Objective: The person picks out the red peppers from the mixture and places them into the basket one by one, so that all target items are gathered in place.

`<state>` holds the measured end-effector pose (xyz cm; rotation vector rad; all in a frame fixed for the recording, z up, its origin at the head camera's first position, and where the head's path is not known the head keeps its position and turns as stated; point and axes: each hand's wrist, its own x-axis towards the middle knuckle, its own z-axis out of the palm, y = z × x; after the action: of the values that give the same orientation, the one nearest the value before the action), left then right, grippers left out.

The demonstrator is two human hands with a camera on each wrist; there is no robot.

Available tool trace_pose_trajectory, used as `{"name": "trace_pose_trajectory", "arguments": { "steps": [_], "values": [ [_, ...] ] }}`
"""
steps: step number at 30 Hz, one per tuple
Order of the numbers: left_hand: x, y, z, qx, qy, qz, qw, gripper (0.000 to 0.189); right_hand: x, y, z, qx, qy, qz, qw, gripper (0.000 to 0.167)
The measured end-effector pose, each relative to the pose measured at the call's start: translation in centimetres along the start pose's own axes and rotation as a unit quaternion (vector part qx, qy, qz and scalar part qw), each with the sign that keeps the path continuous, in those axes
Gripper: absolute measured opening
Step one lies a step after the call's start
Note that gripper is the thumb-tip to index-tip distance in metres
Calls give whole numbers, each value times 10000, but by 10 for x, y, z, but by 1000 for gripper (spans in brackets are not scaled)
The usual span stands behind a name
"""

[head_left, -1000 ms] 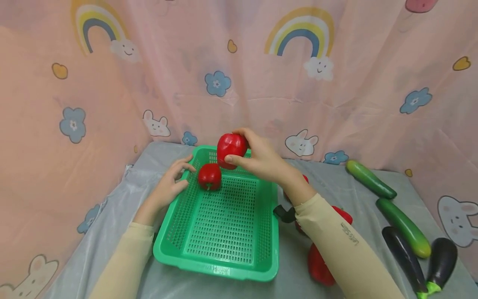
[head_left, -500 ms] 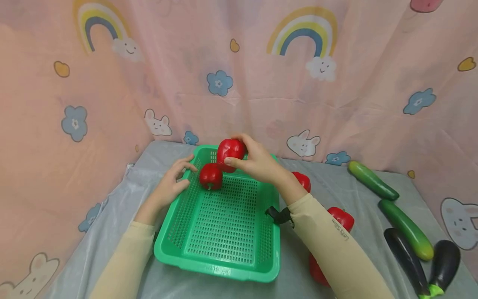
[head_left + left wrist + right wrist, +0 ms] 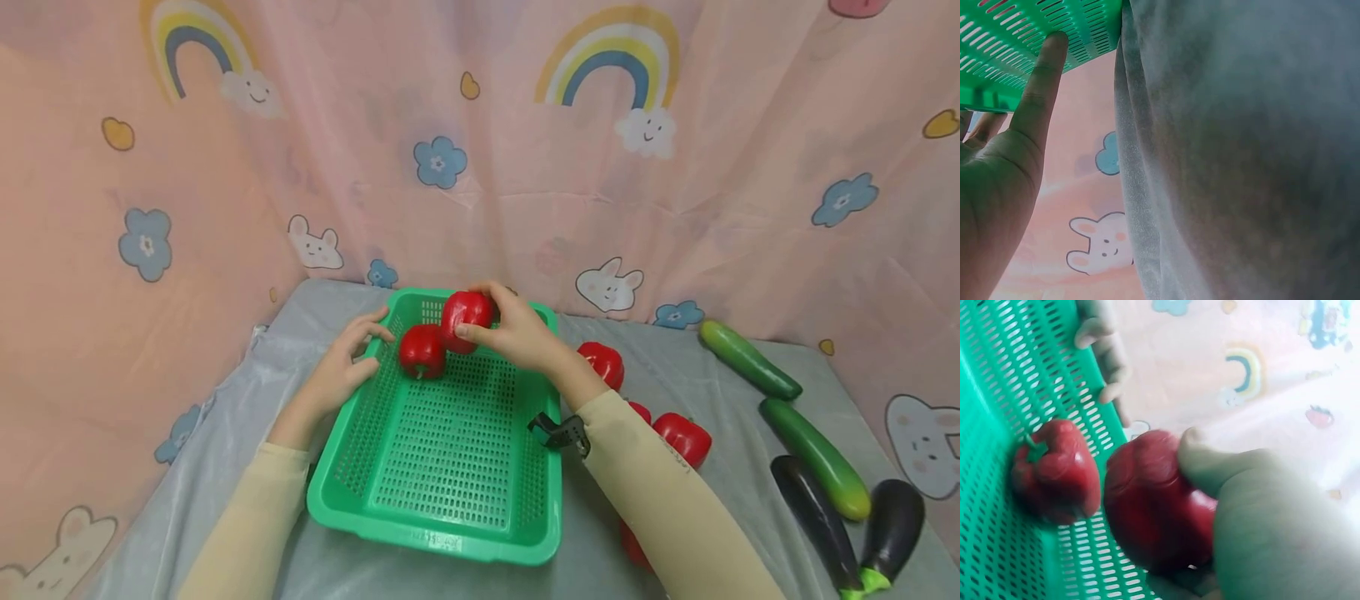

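A red bell pepper is in my right hand, pinched between thumb and fingers over the far end of a green plastic basket. Right beside it, a second red bell pepper lies in the basket near the left wall, its green stem toward me. My left hand grips the basket's left rim, fingers hooked over the edge. In the left wrist view its thumb lies against the slotted outer wall. The right wrist view shows the held pepper apart from the basket floor.
Several more red bell peppers lie right of the basket, some partly behind my right forearm. Farther right are two green zucchini and two dark eggplants. Grey cloth covers the table; a pink printed curtain hangs behind.
My right hand has lowered the held pepper toward the basket floor, beside the other pepper. My left hand has stayed on the rim.
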<state>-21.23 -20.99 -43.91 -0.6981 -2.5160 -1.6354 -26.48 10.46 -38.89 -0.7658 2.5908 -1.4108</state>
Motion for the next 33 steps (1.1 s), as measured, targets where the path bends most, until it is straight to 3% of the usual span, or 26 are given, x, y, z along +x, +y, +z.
{"name": "trace_pose_trajectory", "arguments": {
  "steps": [7, 15, 22, 33],
  "values": [
    [0, 0, -2, 24, -8, -20, 10000, 39, 17, 42, 10, 113, -115, 168, 9997, 74],
    [0, -1, -2, 12, 17, 44, 10000, 38, 14, 23, 16, -88, -274, 368, 9989, 72],
    [1, 1, 1, -31, -2, 44, 10000, 39, 12, 31, 17, 78, -141, 329, 9993, 71],
    [0, 1, 0, -46, -30, 34, 10000, 39, 13, 29, 21, -406, 208, 261, 9986, 63]
  ]
}}
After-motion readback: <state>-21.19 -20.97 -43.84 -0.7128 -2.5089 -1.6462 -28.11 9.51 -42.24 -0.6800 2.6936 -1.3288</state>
